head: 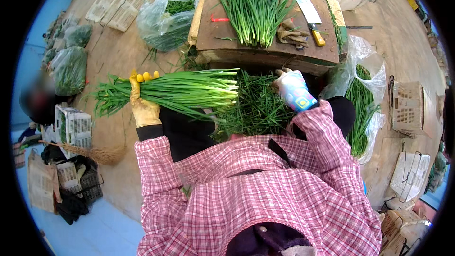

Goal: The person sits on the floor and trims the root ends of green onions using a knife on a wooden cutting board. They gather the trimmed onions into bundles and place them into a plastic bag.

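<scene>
My left hand (145, 112), in a stained yellow glove, grips a bundle of green garlic chives (188, 89). The bundle lies almost level, its pale cut ends pointing right and its leafy tips left. Above the right edge of a heap of loose green leaves (259, 106) between my knees is my right hand (294, 88), in a patterned light-blue glove. Its fingers are partly hidden, so I cannot see if they hold anything. On the wooden block (213, 39) ahead rests a larger pile of chives (256, 10), beside a cleaver (308, 10) and a crumpled brown glove (292, 35).
Plastic bags of greens (163, 21) stand left of the block; another open bag of chives (360, 110) is by my right knee. Plastic crates (115, 3) sit around the floor. A straw broom (99, 152) lies at left. A blurred person (38, 96) is at far left.
</scene>
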The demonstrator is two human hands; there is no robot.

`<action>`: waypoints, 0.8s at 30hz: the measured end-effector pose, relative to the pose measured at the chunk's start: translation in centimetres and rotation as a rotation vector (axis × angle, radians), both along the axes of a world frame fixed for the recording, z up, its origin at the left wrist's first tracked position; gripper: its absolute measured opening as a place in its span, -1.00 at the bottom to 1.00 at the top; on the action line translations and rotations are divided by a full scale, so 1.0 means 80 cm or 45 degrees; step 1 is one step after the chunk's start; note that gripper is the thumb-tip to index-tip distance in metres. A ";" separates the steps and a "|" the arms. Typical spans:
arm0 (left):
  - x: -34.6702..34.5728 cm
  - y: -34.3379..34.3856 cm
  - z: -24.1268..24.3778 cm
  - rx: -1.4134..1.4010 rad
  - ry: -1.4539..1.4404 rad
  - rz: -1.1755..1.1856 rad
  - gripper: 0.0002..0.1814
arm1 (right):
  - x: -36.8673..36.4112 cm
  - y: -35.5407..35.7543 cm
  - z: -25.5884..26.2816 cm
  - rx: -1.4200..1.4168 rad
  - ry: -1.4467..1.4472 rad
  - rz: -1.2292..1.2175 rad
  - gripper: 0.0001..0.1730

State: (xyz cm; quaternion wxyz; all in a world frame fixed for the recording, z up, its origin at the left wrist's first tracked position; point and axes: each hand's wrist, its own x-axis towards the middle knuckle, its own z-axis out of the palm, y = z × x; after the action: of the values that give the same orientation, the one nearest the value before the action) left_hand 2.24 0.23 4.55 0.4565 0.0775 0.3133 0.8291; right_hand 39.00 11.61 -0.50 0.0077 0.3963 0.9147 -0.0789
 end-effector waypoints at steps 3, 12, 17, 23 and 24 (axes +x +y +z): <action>0.004 -0.001 -0.011 -0.033 -0.014 0.030 -0.72 | -0.013 -0.030 0.057 -0.062 0.981 -0.020 -0.60; 0.034 0.009 0.003 0.016 0.051 -0.028 -0.72 | -0.072 -0.030 0.078 -0.446 0.737 0.001 -0.76; 0.028 0.002 0.002 0.020 0.080 -0.022 -0.70 | -0.068 -0.041 0.053 -0.605 1.068 -0.136 -0.82; 0.011 -0.007 -0.007 0.029 -0.049 0.037 -0.72 | -0.050 -0.035 0.036 -1.216 1.399 -0.463 -0.72; 0.012 -0.007 -0.008 0.035 -0.040 0.022 -0.73 | -0.058 -0.044 0.043 -1.199 1.271 -0.457 -0.74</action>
State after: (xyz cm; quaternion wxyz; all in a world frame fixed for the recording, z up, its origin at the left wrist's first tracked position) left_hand 3.19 -0.29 3.91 0.4530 0.0682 0.2953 0.8384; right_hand 34.40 8.06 2.92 -0.2552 0.4120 0.5981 -0.6383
